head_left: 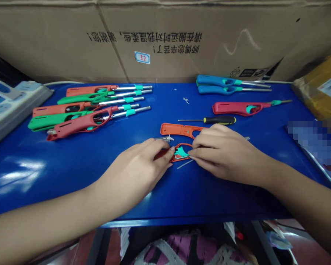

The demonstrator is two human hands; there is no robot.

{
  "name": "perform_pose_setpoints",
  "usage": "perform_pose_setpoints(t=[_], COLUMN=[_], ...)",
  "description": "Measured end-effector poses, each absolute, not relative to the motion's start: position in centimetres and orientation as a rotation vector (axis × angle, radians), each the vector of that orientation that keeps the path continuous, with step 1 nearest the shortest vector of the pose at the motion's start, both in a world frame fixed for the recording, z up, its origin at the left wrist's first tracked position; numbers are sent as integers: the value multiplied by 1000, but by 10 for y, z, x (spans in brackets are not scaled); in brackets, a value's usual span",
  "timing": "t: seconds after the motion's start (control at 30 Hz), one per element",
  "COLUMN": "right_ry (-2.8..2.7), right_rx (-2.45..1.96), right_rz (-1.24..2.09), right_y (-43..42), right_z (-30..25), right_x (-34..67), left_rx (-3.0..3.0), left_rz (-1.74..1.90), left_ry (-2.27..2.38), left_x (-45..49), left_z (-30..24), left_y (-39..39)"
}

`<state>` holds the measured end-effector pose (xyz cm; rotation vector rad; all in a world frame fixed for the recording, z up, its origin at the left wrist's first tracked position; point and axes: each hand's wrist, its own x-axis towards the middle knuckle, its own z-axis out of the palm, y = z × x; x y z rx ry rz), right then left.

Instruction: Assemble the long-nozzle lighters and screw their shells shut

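An orange half of a long-nosed lighter casing lies on the blue table between my hands, with a teal trigger (182,151) set inside its loop. My left hand (142,167) pinches the handle end of this half, thumb and forefinger beside the trigger. With bunched fingertips, my right hand (223,152) grips it at the trigger's right side and hides its nozzle end. Just beyond lies the other orange casing half (176,130), partly behind my right hand. A small metal and clear part (165,138) pokes out above my left fingers. Near my right fingertips is a thin clear tube (184,164).
A yellow-and-black screwdriver (220,120) lies behind my right hand. Several orange and green lighters (79,123) are grouped at left. Blue lighters (219,89) and a red lighter (234,108) lie at right. A power strip (13,105) and a cardboard box (165,22) border the table (71,169).
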<state>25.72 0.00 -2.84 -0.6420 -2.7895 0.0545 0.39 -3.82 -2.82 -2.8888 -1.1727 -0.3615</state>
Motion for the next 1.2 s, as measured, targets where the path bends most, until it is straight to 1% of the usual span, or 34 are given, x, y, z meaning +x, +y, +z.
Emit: perform_pose_setpoints(t=[0.1,0.23,0.37,0.53,0.67,0.83,0.97,1.2], right_ry=[-2772,-2690,-2663,-2738,-2767,-2805,-2817,-2888], right_rx=[-698,-780,-881,-945,-952,-848,-832,-837], right_rz=[113,262,336,525,615,523,517,251], right_y=[0,1,5,11,15,14,10,2], right_z=[-28,-25,-19,-13,-12,-15,-17,-12], right_x=[258,262,270,282,286,285,284,284], left_rx=[-2900,-2978,-3018,-3071,-3093,-3102,-3071,-3060], left_rz=[-337,-426,-481,-339,-307,-312,-274,-296], left_ry=[-1152,-1190,-1228,-1180,-1136,-1095,-1085,-1052], left_x=[4,0,-3,-5,-4,-4,-4,-2], left_z=[-27,-28,-27,-28,-31,-32,-31,-29], left_y=[-39,-39,-37,-35,-33,-33,-33,-31])
